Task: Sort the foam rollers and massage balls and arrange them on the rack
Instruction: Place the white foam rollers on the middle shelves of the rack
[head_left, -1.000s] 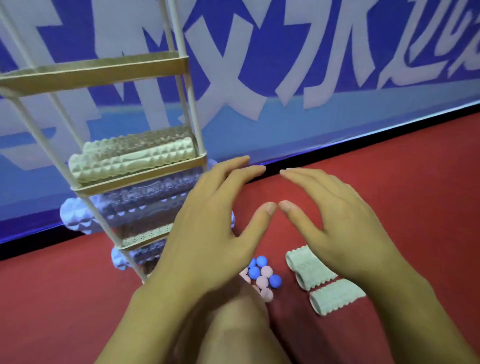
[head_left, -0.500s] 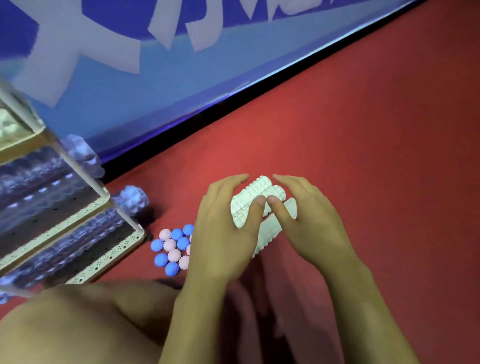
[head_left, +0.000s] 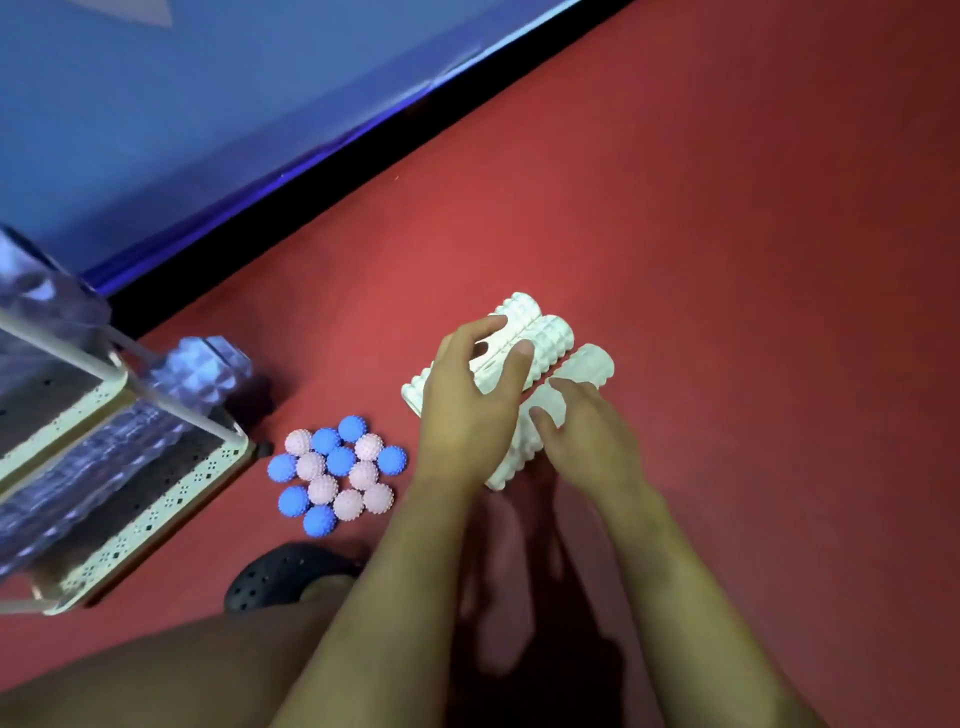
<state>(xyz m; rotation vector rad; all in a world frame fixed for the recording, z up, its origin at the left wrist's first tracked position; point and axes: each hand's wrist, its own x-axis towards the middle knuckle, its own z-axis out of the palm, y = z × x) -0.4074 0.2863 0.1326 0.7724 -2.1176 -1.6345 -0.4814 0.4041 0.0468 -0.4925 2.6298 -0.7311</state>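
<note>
Three short pale green foam rollers lie side by side on the red floor. My left hand (head_left: 462, 410) curls over the two left rollers (head_left: 553, 338), thumb on the nearer one and fingers over the farther one. The third roller (head_left: 592, 364) lies to their right, and my right hand (head_left: 587, 436) pinches it with thumb and fingers. A cluster of several blue and pink spiky massage balls (head_left: 337, 473) sits on the floor to the left of my hands. The rack (head_left: 156, 499) stands at the far left, with long purple rollers (head_left: 202, 364) on its lower shelves.
A dark perforated shoe (head_left: 291, 571) and a bare leg are at the bottom left, close to the balls. A blue banner wall (head_left: 208, 104) with a black base strip runs behind. Red floor (head_left: 727, 260) stretches to the right.
The view has tilted down further, away from the rack. Both hands have lowered onto the pale green rollers and closed on them; the rollers stay grouped on the floor.
</note>
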